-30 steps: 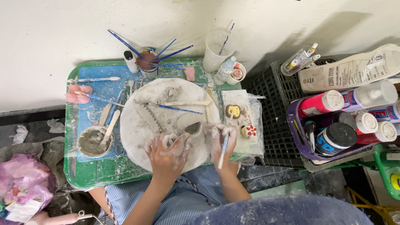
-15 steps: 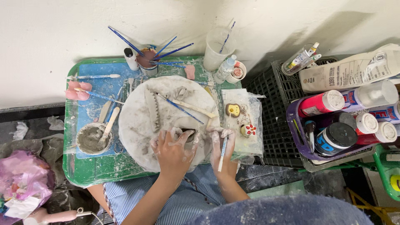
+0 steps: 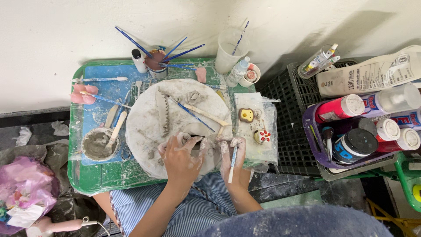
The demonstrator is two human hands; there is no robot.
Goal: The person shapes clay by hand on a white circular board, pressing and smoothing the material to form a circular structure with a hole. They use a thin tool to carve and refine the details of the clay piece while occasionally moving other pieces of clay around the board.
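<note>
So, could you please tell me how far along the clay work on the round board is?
Done: two small painted pieces, a yellow one and a red-and-white one, lie on the plastic sheet. In hand: the left hand cups a grey clay piece on the round board, while the right hand holds a thin tool. Left: that piece is unpainted and looks unfinished.

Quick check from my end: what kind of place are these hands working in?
Probably a small pottery or craft corner on a floor. A round clay-smeared board sits on a green tray, with a bowl of wet clay, a cup of brushes and paint bottles beside it.
</note>
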